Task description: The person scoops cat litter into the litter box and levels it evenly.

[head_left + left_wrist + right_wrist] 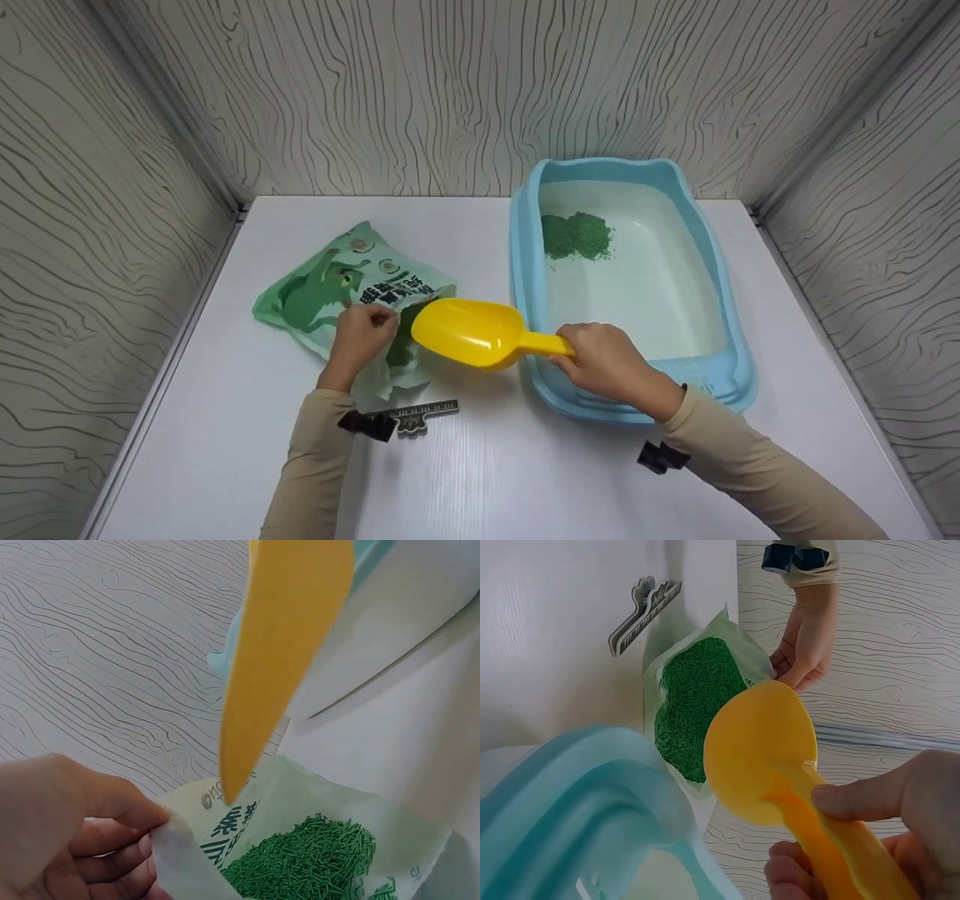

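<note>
Yellow plastic in the right hand: a scoop, clamped by its handle, with thumb and fingers curled round. Over the near left corner of a light blue tray with that hand; bowl reaching leftward, tip just above the open mouth of a pale green bag. Hard to tell whether touching the bag or only close to it. With the left hand, pinches the ragged edge of the bag's mouth between thumb and fingers. Hands apart from each other, each clamped on its own thing.

Bag lying printed side up on the white table, between the table's left edge and the tray, mouth toward the tray. On its front, a green cartoon animal and black lettering; inside, plenty of thin green pellets.

Tray toward the table's right edge, far end by the table's back edge. On its pale floor, near its left wall and toward its far end, two green heaps touching side by side, with a few loose bits around.

On the table, just on the near side of the bag, a dark clip, partly hidden behind a black block at the left wrist. On both arms, beige sleeves. Behind the table's back edge and along its sides, pale walls with dark wood-grain lines.
</note>
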Demonstrator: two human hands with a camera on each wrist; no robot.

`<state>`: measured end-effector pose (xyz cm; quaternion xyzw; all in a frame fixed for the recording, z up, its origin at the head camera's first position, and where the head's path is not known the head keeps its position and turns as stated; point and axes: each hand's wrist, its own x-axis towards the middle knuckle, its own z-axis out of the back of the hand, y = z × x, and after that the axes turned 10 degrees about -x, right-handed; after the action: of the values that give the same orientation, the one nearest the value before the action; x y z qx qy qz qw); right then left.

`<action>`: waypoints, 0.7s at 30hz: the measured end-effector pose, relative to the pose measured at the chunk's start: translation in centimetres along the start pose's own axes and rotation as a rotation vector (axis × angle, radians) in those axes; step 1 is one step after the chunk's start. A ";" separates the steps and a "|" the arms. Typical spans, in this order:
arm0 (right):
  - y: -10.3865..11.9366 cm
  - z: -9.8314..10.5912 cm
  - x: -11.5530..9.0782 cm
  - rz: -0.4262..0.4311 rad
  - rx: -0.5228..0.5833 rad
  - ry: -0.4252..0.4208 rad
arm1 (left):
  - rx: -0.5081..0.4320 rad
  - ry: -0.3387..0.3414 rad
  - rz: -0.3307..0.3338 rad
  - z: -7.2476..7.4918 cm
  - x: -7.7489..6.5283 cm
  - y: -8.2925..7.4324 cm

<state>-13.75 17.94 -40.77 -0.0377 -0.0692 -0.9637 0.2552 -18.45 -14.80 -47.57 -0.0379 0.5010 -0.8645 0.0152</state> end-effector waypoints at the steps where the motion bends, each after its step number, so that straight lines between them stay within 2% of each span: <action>1: 0.0 -0.1 0.0 -0.001 -0.001 0.006 | 0.000 0.001 0.000 0.0 0.0 0.0; 16: 1.1 -1.3 0.1 -0.028 -0.010 0.053 | 0.009 -0.010 -0.011 0.0 0.0 -0.1; 21: 1.4 -1.6 0.0 -0.041 -0.019 0.066 | 0.007 -0.012 -0.036 0.1 -0.1 0.0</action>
<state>-13.13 16.51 -42.15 -0.0066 -0.0524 -0.9701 0.2370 -18.34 -14.85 -47.53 -0.0520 0.4973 -0.8660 0.0028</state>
